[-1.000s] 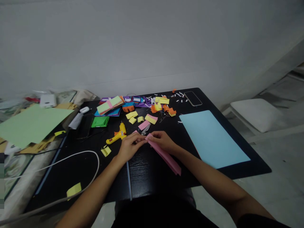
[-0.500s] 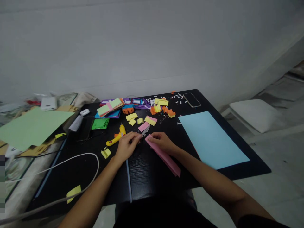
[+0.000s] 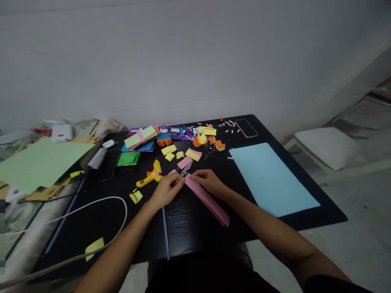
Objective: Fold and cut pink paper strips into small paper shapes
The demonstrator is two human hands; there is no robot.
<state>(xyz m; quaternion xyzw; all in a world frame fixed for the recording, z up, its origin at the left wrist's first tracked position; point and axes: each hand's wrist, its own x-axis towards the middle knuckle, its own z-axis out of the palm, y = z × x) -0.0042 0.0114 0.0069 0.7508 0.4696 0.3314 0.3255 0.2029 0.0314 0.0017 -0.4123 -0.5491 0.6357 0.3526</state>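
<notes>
Movement on the left: my left hand (image 3: pixel 166 189), drawn away from the pink paper (image 3: pixel 207 200) half a second ago, is in again at its far end! Thumb and fingers come close together right at that tip, though I can't tell whether they actually pinch it. My right hand (image 3: pixel 210 181) stays clamped on the folded strip near the same end, the long tail slanting back towards me over the worktop (image 3: pixel 189 228). So both hands meet at one end again, and I'd judge that gives me finer control there than one hand alone.

Now across the surface! Far left, a pale green sheet (image 3: pixel 45 162) covers the clutter beside the worktop. Then a white cable (image 3: pixel 114 197) loops in, green folded paper (image 3: pixel 128 159), a coloured stack (image 3: pixel 142 138), the yellow glue gun (image 3: pixel 151 175) near my left hand. Scissors (image 3: pixel 187 167) lie just beyond my fingertips, orange scraps (image 3: pixel 212 141) farther back, then a phone (image 3: pixel 246 128) and a light-blue sheet (image 3: pixel 275 179). Grey wall (image 3: pixel 183 61) behind, white seat (image 3: pixel 325 147) off right.
</notes>
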